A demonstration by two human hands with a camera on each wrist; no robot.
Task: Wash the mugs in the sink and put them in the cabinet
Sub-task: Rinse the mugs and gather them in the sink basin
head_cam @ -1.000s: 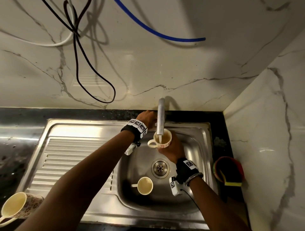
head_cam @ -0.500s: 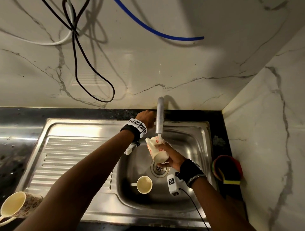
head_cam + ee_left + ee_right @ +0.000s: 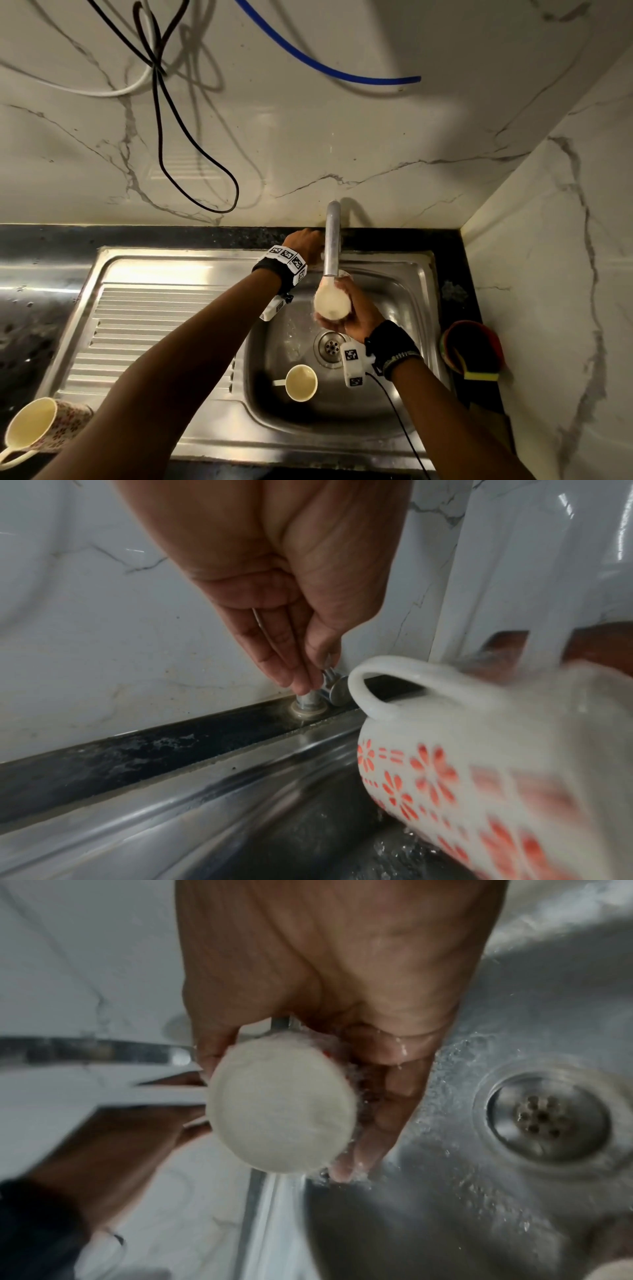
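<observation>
The mug with the red flower print [image 3: 332, 301] lies tipped on its side under the tap spout [image 3: 333, 240], its mouth turned toward the head camera and its handle [image 3: 373, 680] uppermost in the left wrist view, with water running off its lower side into the sink basin [image 3: 394, 394]. The right hand [image 3: 359, 315] holds it from beneath and behind, fingers [image 3: 383, 1123] curled along the wet wall of the mug and the thumb pressing its other side. The left hand [image 3: 305, 241] reaches to the back of the sink, where its fingers [image 3: 281, 653], held close together and nearly straight, pinch with the thumb the small metal tap handle [image 3: 330, 680] at the base of the spout by the marble wall. A second mug [image 3: 301, 382] stands upright in the basin near the drain [image 3: 330, 346], its handle pointing left. A third mug with a flower print [image 3: 41, 433] lies on its side at the near left corner, by the ribbed drainboard [image 3: 154, 342]. On the dark worktop [image 3: 44, 308] to the right of the sink sits a red bowl [image 3: 476, 342] with a yellow and green sponge [image 3: 479, 375] in it. Black, white and blue cables [image 3: 164, 102] hang against the wall above.
</observation>
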